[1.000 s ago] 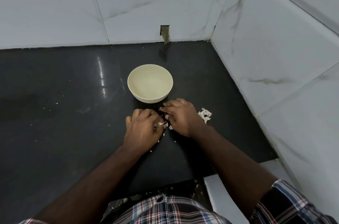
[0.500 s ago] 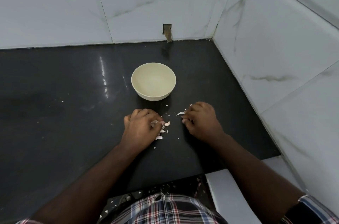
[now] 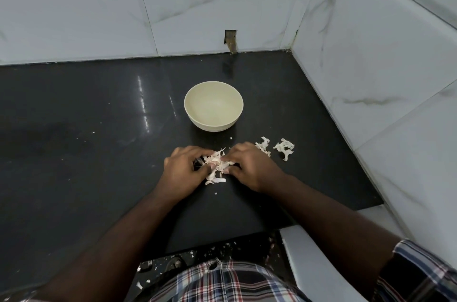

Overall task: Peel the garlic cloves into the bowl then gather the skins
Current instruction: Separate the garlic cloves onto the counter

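A cream bowl (image 3: 214, 106) stands on the black counter (image 3: 86, 153), and no cloves show inside it. Just in front of it lies a heap of pale garlic skins (image 3: 216, 165). My left hand (image 3: 184, 173) cups the heap from the left, fingers curled and thumb on the skins. My right hand (image 3: 249, 168) closes in from the right, its fingertips pinching the same heap. Two smaller clumps of skins (image 3: 284, 148) lie to the right of my right hand. No whole clove can be made out.
White marble-look tiled walls (image 3: 371, 66) close the counter at the back and on the right. A small cut-out (image 3: 231, 40) sits in the back wall's base. Skin flecks dot the counter and the front ledge (image 3: 197, 257).
My hands have come together from a spread position, and the scattered skins between them are now pushed into one heap. Two skin clumps now show to the right.
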A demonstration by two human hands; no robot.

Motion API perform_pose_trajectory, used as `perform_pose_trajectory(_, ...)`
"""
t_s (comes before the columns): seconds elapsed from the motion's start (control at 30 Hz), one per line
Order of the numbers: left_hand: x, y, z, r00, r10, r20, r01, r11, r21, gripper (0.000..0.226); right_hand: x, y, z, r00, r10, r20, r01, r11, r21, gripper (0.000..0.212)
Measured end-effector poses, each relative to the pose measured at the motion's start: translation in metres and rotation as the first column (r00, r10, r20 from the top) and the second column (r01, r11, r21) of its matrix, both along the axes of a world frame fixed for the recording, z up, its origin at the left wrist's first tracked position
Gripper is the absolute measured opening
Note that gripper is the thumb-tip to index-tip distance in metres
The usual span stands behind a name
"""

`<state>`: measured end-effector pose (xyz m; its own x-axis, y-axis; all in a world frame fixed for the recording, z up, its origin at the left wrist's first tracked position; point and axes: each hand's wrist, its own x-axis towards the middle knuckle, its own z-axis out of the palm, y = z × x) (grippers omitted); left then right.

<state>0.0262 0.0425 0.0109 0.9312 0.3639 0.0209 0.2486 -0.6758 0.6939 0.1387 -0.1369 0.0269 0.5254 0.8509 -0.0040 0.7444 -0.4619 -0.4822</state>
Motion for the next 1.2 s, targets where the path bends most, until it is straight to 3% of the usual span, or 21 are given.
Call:
perform_pose_trajectory(0.17,-0.003,0.001,-0.002,1.0,-0.002,0.02,0.002,1.0,0.003,0.026,-0.001,0.008,-0.005,1.0,-0.021,0.017,0.022,0.999,-0.05,0.023)
perform_pose_trajectory(0.27,-0.005,0.004,-0.004,0.999,0.003,0.05,-0.003,1.0,-0.01,0.024,0.0,0.006,0.007,0.989,-0.106,-0.107,0.107,0.994,0.006,0.01)
perform_pose_trajectory(0.37,-0.005,0.006,-0.006,0.998,-0.005,0.061,0.007,1.0,-0.031,0.023,0.005,0.001,0.011,0.908,-0.251,-0.334,0.267,0.964,0.001,0.007)
perform_pose_trajectory(0.43,-0.005,0.007,-0.006,0.998,-0.004,0.07,0.008,0.998,-0.056,0.024,0.007,0.001,0.01,0.874,-0.286,-0.392,0.306,0.952,-0.012,0.013)
perform_pose_trajectory(0.57,-0.005,0.005,-0.006,0.997,-0.001,0.071,0.004,0.999,-0.046,0.025,0.004,0.003,0.005,0.831,-0.305,-0.465,0.349,0.937,0.009,0.017)
perform_pose_trajectory(0.77,-0.005,-0.001,-0.001,0.997,0.005,0.073,-0.002,0.999,-0.047,0.041,0.002,0.003,0.009,0.633,-0.244,-0.735,0.445,0.891,0.088,0.01)
perform_pose_trajectory(0.87,-0.002,-0.005,0.005,0.998,-0.015,0.057,0.014,1.0,0.018,0.039,0.0,0.003,0.009,0.633,-0.246,-0.734,0.461,0.881,0.103,0.012)
perform_pose_trajectory(1.1,0.007,-0.012,0.015,0.996,-0.065,-0.056,0.075,0.975,0.209,0.023,-0.002,0.001,0.002,0.79,-0.322,-0.522,0.413,0.908,0.065,0.015)
perform_pose_trajectory(1.2,0.01,-0.014,0.014,0.993,-0.071,-0.097,0.091,0.972,0.217,0.011,-0.008,0.004,0.0,0.803,-0.335,-0.494,0.417,0.907,0.064,0.02)
